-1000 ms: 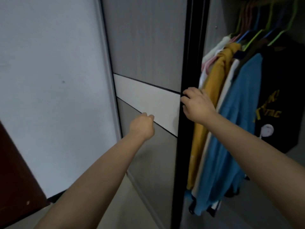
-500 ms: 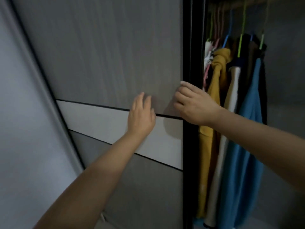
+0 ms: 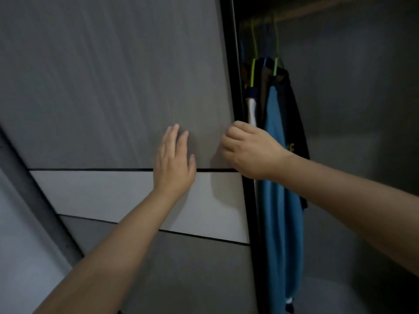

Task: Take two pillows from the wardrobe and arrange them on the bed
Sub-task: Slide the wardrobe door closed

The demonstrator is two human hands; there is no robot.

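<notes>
- Head view: left hand (image 3: 173,164) lies flat, fingers open, on the grey wardrobe door (image 3: 113,87).
- Right hand (image 3: 248,152) has fingers curled around the door's black edge (image 3: 235,91).
- Beyond, a blue shirt (image 3: 280,200) hangs from green hangers (image 3: 254,64) inside the dim wardrobe (image 3: 351,109).
- No pillows in sight.

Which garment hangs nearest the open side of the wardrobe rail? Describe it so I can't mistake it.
Start at the grey sliding door with its pale band; the open wardrobe lies right of its black edge. On the rail there, the outermost piece is a black top on a green hanger. Its neighbour, a blue garment, hangs longer; the black one bears yellow lettering.
</notes>
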